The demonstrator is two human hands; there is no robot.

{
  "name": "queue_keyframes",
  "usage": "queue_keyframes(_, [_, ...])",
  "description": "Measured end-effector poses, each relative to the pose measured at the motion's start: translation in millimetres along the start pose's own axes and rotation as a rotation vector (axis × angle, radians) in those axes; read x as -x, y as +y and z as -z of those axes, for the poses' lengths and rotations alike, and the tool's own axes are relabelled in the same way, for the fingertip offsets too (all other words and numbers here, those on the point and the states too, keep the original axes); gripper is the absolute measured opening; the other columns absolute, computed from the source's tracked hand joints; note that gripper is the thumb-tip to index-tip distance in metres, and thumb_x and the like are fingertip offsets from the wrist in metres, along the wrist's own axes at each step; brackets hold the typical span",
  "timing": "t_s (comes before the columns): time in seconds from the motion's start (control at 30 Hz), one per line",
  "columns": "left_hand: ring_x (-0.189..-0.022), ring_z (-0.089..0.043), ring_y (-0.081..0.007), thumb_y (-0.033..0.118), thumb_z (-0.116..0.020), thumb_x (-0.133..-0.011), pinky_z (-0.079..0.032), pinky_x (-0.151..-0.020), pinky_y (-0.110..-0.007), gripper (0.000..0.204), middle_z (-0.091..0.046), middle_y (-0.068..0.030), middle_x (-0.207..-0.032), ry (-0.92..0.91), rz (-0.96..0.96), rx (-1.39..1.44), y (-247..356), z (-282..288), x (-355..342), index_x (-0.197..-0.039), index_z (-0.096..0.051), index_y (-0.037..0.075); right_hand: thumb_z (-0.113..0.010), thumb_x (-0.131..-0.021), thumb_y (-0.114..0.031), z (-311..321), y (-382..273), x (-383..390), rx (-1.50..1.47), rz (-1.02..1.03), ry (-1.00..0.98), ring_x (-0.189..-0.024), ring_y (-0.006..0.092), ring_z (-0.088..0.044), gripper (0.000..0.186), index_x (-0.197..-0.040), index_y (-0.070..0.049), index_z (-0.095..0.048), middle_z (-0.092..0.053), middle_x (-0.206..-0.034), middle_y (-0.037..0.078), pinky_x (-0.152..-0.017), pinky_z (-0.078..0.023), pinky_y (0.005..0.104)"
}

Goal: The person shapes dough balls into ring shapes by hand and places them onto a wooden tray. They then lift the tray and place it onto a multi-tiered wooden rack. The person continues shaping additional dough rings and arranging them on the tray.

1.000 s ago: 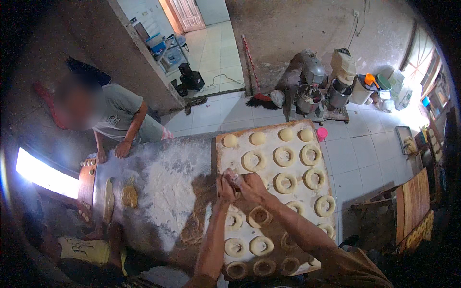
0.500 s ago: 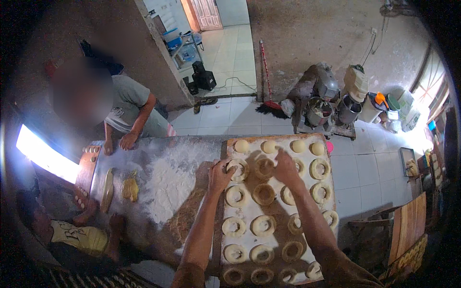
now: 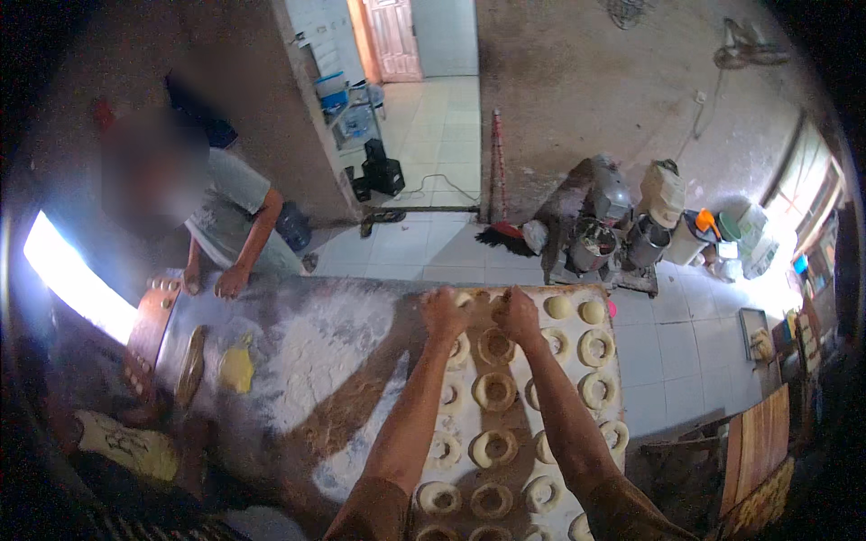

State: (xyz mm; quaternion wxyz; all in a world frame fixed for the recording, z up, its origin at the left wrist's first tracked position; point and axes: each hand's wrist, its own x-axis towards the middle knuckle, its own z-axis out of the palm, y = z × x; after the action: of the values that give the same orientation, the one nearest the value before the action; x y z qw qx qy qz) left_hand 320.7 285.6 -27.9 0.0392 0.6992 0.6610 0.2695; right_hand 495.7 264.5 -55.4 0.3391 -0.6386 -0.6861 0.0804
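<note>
My left hand (image 3: 443, 313) is at the far-left corner of a floured board (image 3: 617, 374), fingers curled by a pale dough ball (image 3: 465, 298) that it partly hides. My right hand (image 3: 513, 314) is just right of it at the far row, fingers bent together; whatever is in them is hidden. Two round dough balls (image 3: 557, 307) sit to its right. Below lie rows of ring-shaped dough pieces (image 3: 596, 349), several under my forearms or in shadow.
The board lies on a metal table (image 3: 194, 316) with spread flour (image 3: 325, 334), flattened dough (image 3: 235, 370) and a dough roll (image 3: 188, 365). A co-worker (image 3: 230, 207) leans on the far left; another (image 3: 117, 442) is at lower left. Mixers (image 3: 609, 189) and a broom (image 3: 505, 230) stand beyond.
Both hands have moved from the middle of the board to its far edge, over the row of dough balls, and come closer to the balls at the left.
</note>
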Motion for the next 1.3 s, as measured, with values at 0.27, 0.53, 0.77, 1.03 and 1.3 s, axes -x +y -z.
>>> queue_keyframes(0.27, [-0.101, -0.056, -0.0321, 0.02, -0.071, -0.075, -0.045, -0.087, -0.041, 0.053, -0.054, -0.0218, -0.107, 0.075, 0.07, 0.698, -84, 81, 97, -0.117, -0.046, 0.0, -0.069, -0.073, -0.001, 60, -148, 78, -0.566, -0.142, -0.219, -0.075, 0.0123, -0.058, 0.032, -0.102, -0.004, -0.054, -0.06, -0.08, 0.005, -0.066, -0.047, 0.0304])
queue_keyframes(0.53, [-0.094, -0.06, -0.0359, 0.016, -0.072, -0.074, -0.048, -0.079, -0.043, 0.06, -0.055, -0.025, -0.107, 0.141, 0.642, 0.375, -254, 185, 281, -0.118, -0.038, -0.005, -0.065, -0.074, -0.016, -82, -296, 168, -0.453, 0.159, -0.805, -0.103, 0.033, -0.055, 0.04, -0.111, -0.007, -0.055, -0.061, -0.103, 0.018, -0.08, -0.047, 0.0423])
queue_keyframes(0.77, [-0.099, -0.045, -0.038, 0.025, -0.065, -0.08, -0.036, -0.087, -0.048, 0.039, -0.048, -0.0193, -0.099, 0.217, 0.396, 0.231, -259, 202, 305, -0.105, -0.049, -0.001, -0.071, -0.07, -0.023, -130, -337, 184, 0.322, 0.314, -0.567, -0.089, 0.0309, -0.058, 0.028, -0.082, 0.0, -0.059, -0.06, -0.08, 0.016, -0.075, -0.046, 0.0445])
queue_keyframes(1.03, [-0.085, -0.062, -0.0195, 0.028, -0.059, -0.088, -0.049, -0.077, -0.032, 0.039, -0.064, -0.0131, -0.093, -0.06, 0.491, 1.049, -244, 246, 302, -0.11, -0.056, -0.003, -0.073, -0.071, -0.006, -67, -364, 225, -0.749, -0.278, -0.651, -0.079, 0.0176, -0.063, 0.044, -0.103, -0.001, -0.042, -0.063, -0.082, 0.014, -0.066, -0.052, 0.0314])
queue_keyframes(1.3, [-0.092, -0.059, -0.0172, 0.018, -0.056, -0.09, -0.048, -0.077, -0.03, 0.03, -0.06, -0.0125, -0.102, -0.11, 0.299, 1.085, -248, 267, 304, -0.114, -0.05, 0.001, -0.069, -0.073, 0.0, -42, -409, 252, -0.658, -0.211, -0.443, -0.078, 0.0188, -0.062, 0.056, -0.116, -0.006, -0.034, -0.062, -0.086, 0.014, -0.068, -0.051, 0.0319])
